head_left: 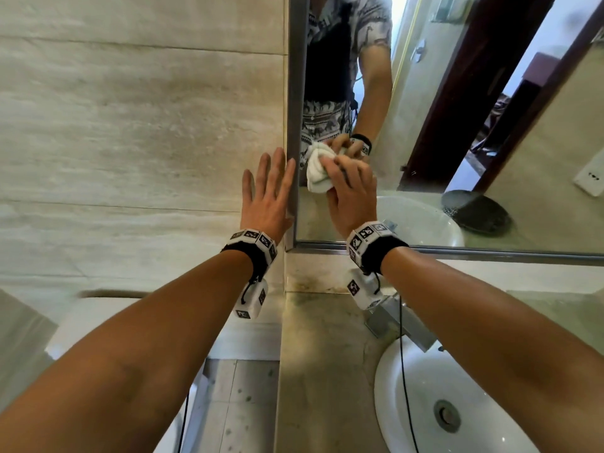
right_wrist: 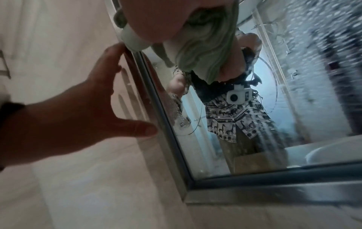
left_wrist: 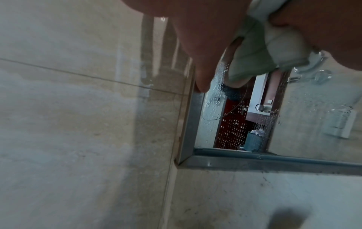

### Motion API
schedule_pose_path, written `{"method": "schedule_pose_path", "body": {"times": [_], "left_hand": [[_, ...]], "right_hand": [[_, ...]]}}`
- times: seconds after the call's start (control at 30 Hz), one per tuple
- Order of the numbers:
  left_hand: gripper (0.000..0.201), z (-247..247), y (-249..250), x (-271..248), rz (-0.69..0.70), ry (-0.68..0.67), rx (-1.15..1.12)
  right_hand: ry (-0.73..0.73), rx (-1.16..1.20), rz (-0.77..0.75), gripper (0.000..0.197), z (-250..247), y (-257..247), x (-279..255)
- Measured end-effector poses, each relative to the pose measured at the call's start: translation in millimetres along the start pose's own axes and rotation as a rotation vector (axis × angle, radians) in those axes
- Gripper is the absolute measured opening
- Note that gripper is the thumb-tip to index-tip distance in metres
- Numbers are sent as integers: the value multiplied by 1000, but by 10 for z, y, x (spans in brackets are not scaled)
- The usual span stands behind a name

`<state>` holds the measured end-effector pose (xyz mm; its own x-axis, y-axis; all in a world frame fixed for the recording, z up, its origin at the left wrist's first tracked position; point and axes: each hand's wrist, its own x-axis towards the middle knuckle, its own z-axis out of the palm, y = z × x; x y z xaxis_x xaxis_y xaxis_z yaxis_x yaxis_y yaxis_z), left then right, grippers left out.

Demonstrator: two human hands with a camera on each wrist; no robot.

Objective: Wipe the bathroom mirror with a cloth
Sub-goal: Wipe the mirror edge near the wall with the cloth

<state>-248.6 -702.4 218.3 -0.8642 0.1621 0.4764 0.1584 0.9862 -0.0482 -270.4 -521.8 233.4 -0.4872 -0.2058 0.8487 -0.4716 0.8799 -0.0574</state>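
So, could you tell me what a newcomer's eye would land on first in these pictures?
First, the right hand gripping a bunched white cloth against the mirror, close to its left edge near the lower corner. Next, the left hand spread flat on the tiled wall, its fingers beside the metal frame. The wrist views show water droplets beading the glass.

Cloth (head_left: pixel 317 170) was white; mirror (head_left: pixel 457 132) frame grey metal; wall (head_left: pixel 137 119) beige, veined; sink (head_left: pixel 411 403) white; wristbands (head_left: pixel 253 245) black-and-white checked.
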Motion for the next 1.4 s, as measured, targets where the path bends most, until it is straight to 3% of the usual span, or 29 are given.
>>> {"method": "schedule_pose_path", "body": {"times": [0.07, 0.27, 0.53, 0.7, 0.83, 1.0, 1.2, 1.3, 1.4], "left_hand": [[132, 97, -11, 14, 4, -5, -1], [122, 286, -87, 54, 53, 89, 9], [111, 307, -97, 60, 61, 129, -17], [112, 312, -83, 58, 50, 109, -2], [127, 286, -84, 49, 51, 85, 15], [132, 337, -71, 55, 35, 107, 53], [127, 241, 15, 32, -29, 61, 27], [132, 72, 41, -43, -40, -32, 31], [119, -123, 155, -115, -79, -71, -23]], "right_hand": [[50, 12, 12, 43, 129, -53, -2], [-35, -21, -12, 56, 557, -60, -475], [-91, -53, -119, 64, 666, 51, -778], [-191, -59, -160, 67, 666, 113, -907], [-374, -40, -264, 65, 717, 171, -1227], [-495, -52, -200, 57, 695, 85, -1293], [-756, 64, -96, 61, 408, -32, -989], [-681, 102, 2, 56, 97, 2, -931], [-553, 221, 242, 49, -158, 190, -920]]}}
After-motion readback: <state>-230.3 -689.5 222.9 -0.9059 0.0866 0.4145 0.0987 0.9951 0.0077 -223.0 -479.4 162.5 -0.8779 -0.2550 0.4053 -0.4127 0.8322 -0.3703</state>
